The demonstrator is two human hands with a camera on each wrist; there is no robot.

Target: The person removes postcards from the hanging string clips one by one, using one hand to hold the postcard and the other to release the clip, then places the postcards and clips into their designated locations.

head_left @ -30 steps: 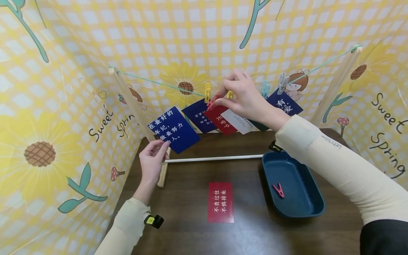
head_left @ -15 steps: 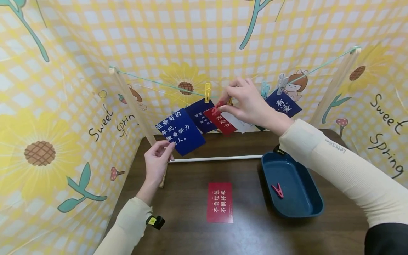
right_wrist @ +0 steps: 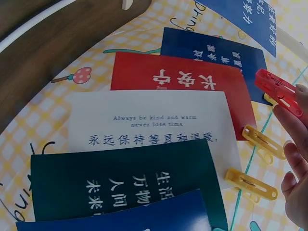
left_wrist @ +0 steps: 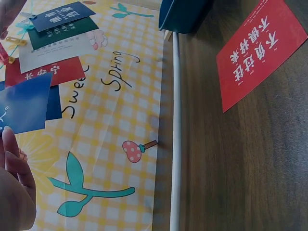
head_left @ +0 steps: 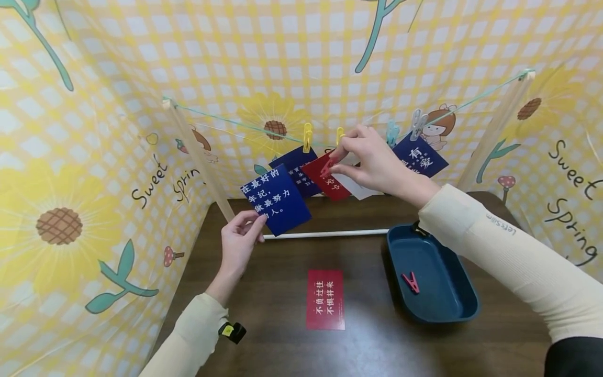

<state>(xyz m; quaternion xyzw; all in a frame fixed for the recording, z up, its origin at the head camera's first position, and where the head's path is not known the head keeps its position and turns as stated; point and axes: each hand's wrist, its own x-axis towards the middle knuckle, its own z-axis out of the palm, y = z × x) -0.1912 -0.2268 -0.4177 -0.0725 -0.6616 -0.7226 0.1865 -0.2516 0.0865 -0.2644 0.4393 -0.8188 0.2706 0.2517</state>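
Observation:
My left hand (head_left: 240, 243) pinches a blue card (head_left: 278, 201) with white writing by its lower left corner. The card is held up tilted, overlapping a hanging dark blue card (head_left: 297, 170) in the head view. Between thumb and fingers, my right hand (head_left: 374, 162) holds a red clothespin (right_wrist: 276, 89) in front of the cord. Beneath that hand hang a red card (right_wrist: 183, 79), a white card (right_wrist: 154, 115) and a dark green card (right_wrist: 120, 178). Yellow clothespins (right_wrist: 250, 185) show on the cord close to the right fingers.
A green cord (head_left: 235, 121) runs between two wooden posts (head_left: 497, 131). A clear clothespin (head_left: 416, 124) hangs at the right. On the table (head_left: 282, 335) lie a red card (head_left: 325, 299) and a blue tray (head_left: 395, 283) with a pink clothespin (head_left: 411, 283). A white rod (head_left: 330, 234) spans the back.
My left hand has moved right and slightly forward of the hanging cards, bringing the blue card along. My right hand has shifted right and down, still pinching the red clothespin.

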